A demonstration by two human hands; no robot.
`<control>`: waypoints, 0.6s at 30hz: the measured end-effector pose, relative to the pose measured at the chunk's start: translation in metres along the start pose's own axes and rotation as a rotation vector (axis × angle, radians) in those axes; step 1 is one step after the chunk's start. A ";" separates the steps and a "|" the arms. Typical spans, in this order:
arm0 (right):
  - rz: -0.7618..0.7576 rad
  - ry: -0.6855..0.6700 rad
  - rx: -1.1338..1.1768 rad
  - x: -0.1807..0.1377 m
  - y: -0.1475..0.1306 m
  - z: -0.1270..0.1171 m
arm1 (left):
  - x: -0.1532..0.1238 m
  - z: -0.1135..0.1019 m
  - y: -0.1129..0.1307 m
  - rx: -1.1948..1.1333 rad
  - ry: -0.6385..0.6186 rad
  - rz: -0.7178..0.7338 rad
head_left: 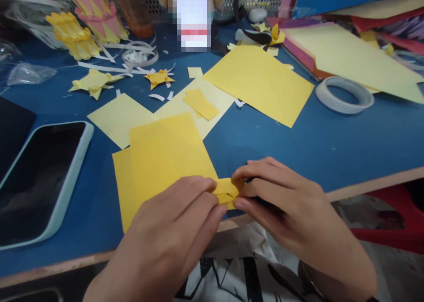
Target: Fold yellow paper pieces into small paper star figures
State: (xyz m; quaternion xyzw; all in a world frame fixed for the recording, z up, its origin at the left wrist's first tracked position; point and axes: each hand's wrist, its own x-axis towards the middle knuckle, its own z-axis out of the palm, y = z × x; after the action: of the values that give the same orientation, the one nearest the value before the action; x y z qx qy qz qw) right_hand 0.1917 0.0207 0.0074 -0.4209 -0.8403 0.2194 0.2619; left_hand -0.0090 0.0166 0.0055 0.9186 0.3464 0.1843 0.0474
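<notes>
Near the table's front edge, a small folded piece of yellow paper is pinched between my two hands. My left hand grips its left end, fingers closed, with the palm over the corner of some yellow paper sheets. From the other side, my right hand holds the right end between thumb and fingers. Fingertips hide both ends of the folded paper. Beyond the hands lie a pale yellow sheet, yellow strips and a larger yellow sheet.
A phone in a pale case lies at left. Folded paper stars, white paper scraps and yellow and pink paper crowns sit at the back left. A tape roll and stacked coloured sheets are at right.
</notes>
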 end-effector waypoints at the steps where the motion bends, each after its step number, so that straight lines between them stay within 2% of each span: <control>1: 0.021 0.002 0.003 0.000 -0.001 0.001 | 0.000 0.000 0.001 0.007 0.012 -0.009; 6: 0.131 -0.006 0.016 0.004 -0.009 0.001 | 0.002 0.001 0.004 -0.086 0.081 -0.155; 9: 0.170 -0.017 0.012 0.006 -0.011 0.002 | 0.003 0.002 0.005 -0.103 0.049 -0.214; 18: 0.221 -0.023 0.014 0.006 -0.014 0.005 | 0.002 0.005 0.005 -0.077 0.013 -0.246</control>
State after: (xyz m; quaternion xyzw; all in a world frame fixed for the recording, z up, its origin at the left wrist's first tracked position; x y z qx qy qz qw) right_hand 0.1774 0.0170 0.0136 -0.5067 -0.7901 0.2578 0.2294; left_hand -0.0024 0.0145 0.0030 0.8655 0.4495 0.1961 0.1024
